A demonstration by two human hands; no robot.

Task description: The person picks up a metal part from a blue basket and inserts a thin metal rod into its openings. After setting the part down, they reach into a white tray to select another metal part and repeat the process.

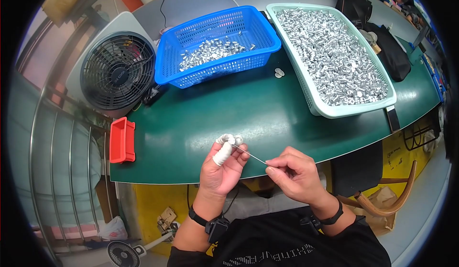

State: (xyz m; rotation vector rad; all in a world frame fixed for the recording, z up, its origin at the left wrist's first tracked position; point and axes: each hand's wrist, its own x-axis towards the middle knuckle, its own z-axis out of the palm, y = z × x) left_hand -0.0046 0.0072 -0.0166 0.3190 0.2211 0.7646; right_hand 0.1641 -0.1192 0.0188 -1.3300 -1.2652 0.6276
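My left hand (224, 169) is raised over the near edge of the green table, palm up, with white coverings on the thumb and some fingertips. Its covered thumb and fingers are closed together in a pinch; whatever sits between them is too small to tell from the white coverings. A thin metal rod (252, 156) runs from the pinch across to my right hand (299, 175). Thumb and forefinger of that hand grip the rod's right end, the other fingers curled in. The rod's left tip meets the left fingertips.
A blue basket (217, 69) with a layer of small metal pieces stands at the back. To its right, a pale green basket (306, 92) is filled with similar pieces. A few discs (279, 73) lie between. At left are a red bin (122, 140) and a fan (118, 71).
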